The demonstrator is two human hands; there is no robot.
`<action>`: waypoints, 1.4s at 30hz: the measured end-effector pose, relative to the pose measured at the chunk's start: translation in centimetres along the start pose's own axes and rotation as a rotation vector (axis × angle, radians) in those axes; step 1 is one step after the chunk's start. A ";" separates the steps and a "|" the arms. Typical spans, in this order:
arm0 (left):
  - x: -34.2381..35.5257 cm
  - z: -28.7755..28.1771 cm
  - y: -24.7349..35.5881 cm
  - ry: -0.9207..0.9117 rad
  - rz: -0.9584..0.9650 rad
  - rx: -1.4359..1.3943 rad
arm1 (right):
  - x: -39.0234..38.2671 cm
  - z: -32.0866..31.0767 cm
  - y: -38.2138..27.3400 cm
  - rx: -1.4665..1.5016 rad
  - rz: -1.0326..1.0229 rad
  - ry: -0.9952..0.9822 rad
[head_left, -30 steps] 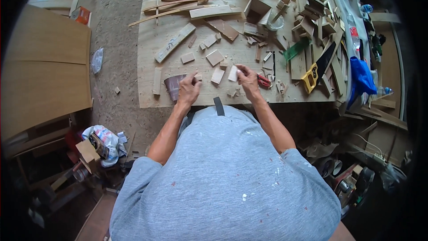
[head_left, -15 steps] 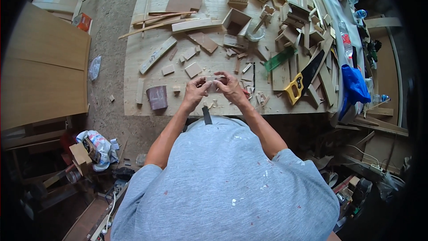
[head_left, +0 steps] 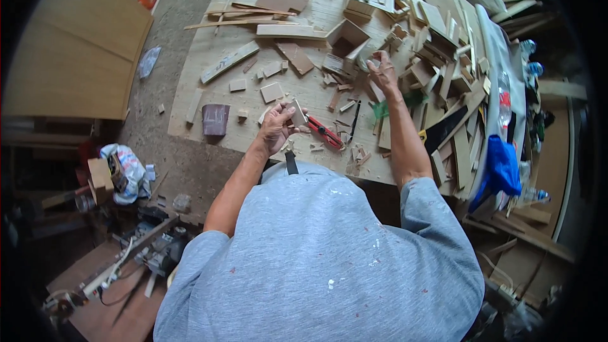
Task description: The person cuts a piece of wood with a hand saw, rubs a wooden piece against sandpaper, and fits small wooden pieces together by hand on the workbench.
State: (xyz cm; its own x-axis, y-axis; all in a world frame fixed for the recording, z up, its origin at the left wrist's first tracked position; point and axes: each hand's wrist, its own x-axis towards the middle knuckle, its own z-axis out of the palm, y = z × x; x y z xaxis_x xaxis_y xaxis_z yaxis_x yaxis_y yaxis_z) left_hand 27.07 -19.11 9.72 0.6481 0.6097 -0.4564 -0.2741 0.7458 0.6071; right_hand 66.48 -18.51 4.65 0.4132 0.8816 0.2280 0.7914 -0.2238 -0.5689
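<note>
My left hand [head_left: 275, 129] is closed around a small flat piece of wood [head_left: 298, 114], held tilted above the near part of the workbench [head_left: 190, 104]. Farther out and to the right, my right hand [head_left: 383, 76] has its fingers curled at a clear round thing [head_left: 363, 61], perhaps a roll of tape. What lies between those fingers is hidden. A red utility knife [head_left: 325, 132] rests on the bench just right of the left hand, with a thin black pen-like stick [head_left: 355, 120] beside it. Small wood blocks [head_left: 272, 92] and shavings lie around.
A brown block-shaped piece [head_left: 215, 120] stands at the near left of the bench. Open wooden boxes [head_left: 348, 39] and heaped offcuts fill the far right. A handsaw [head_left: 445, 130] lies there, partly behind my right forearm. A blue bag [head_left: 503, 168] hangs at the right edge.
My hands have parted: the left keeps the wood piece, while the right has moved out to the far right. The red knife now shows in full. The whole view has turned slightly.
</note>
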 end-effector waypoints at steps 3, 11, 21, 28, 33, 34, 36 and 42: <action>-0.8 -0.1 -0.1 0.064 0.075 0.001 | 2.2 1.5 1.5 0.205 0.233 -0.278; -3.5 -4.1 -1.8 0.311 0.128 0.034 | 3.6 -0.2 -2.6 0.205 0.386 -0.384; -5.5 -7.7 -3.4 0.489 0.163 0.007 | 4.3 0.1 -1.3 -0.004 0.375 -0.417; -5.0 -7.7 -1.6 0.412 0.160 0.075 | 3.7 -0.6 -2.3 0.045 0.418 -0.400; -4.6 -7.3 0.1 0.347 0.126 0.098 | 2.6 0.3 0.9 -0.080 0.212 -0.116; -4.7 -7.4 0.3 0.336 0.116 0.103 | 2.2 0.0 -0.7 -0.116 0.184 0.009; -4.8 -7.5 1.0 0.308 0.107 0.112 | 0.7 -1.0 -4.5 -0.158 0.168 0.144; -3.1 -7.7 4.1 0.154 0.033 0.143 | -10.3 0.3 -18.7 0.858 0.031 -0.280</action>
State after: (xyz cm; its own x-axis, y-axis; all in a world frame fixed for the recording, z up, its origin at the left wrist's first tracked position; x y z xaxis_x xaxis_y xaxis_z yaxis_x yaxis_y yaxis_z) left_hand 18.46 -15.91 8.63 0.5210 0.6749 -0.5225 -0.1828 0.6862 0.7041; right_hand 47.33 -23.30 12.73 0.2148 0.9744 0.0659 0.1274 0.0389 -0.9911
